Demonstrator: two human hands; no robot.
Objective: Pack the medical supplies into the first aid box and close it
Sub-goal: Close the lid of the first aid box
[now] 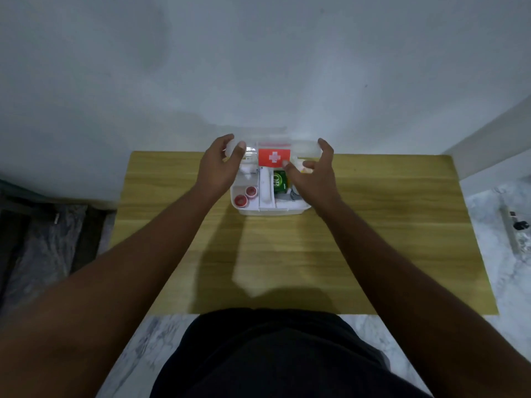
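Note:
A white first aid box [271, 210] stands at the far middle of the wooden table [287, 254]. Its clear lid [304, 146], bearing a red label with a white cross [274, 157], is tilted up over the back of the box. My left hand [221, 165] grips the lid's left end. My right hand [311, 173] holds its right end, thumb by the label. Inside the box lie two red-capped rolls [245, 196], a white divider tray handle [265, 188], a green packet [280, 182] and white cotton [247, 169].
A pale wall rises right behind the table. Marble floor [505, 254] runs along the right side, with a power strip [515, 231] lying on it. Dark plastic-covered furniture [43, 239] stands at the left. My dark clothing fills the bottom middle.

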